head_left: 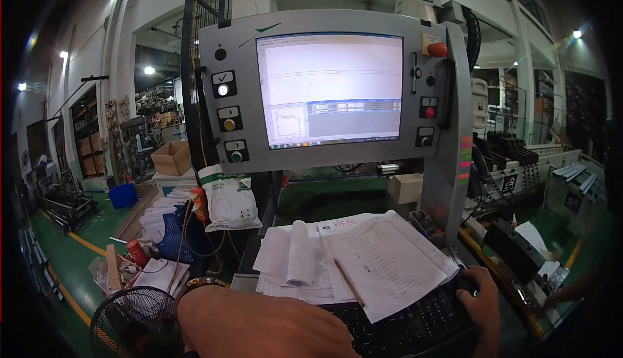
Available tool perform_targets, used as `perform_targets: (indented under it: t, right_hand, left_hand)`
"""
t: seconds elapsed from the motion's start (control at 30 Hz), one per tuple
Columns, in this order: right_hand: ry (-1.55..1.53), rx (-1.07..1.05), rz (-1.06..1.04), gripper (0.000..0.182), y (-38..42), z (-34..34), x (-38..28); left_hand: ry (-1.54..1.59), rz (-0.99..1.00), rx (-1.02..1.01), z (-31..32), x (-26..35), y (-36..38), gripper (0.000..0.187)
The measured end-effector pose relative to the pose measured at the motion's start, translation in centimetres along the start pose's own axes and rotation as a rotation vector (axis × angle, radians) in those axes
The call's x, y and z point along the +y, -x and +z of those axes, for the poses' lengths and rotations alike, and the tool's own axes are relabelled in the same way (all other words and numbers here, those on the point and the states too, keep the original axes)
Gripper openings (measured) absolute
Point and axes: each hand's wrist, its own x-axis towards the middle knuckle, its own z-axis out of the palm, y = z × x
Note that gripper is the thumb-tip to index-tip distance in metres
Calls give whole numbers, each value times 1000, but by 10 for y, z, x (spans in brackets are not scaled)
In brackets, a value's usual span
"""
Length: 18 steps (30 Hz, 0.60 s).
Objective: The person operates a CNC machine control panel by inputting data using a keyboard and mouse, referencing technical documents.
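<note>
My left hand reaches in from the bottom left, its back towards me, over the left end of a black keyboard; its fingertips are hidden. At the keyboard's right end my right hand is curled round a dark mouse, only partly visible. Printed papers lie over the top of the keyboard, with a pencil on them and a curled sheet to the left. Above stands a grey control panel with a lit screen.
A red stop button sits at the panel's upper right. A white bag hangs below its left side. A black wire basket stands at lower left, near a blue crate. Machinery stands at right.
</note>
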Motion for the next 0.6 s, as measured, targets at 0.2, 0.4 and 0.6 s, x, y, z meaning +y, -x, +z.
perform_targets:
  t: [0.2,0.4,0.6]
  right_hand:
    - [-3,-18,10,48,-1,0,-2]
    - [15,-22,7,47,0,0,-1]
    - [-10,-23,11,44,0,0,-2]
  left_hand:
    - [33,-37,-5,2,0,2,111]
    - [4,-49,-42,-1,1,1,112]
    - [-44,-16,-56,-5,5,-4,111]
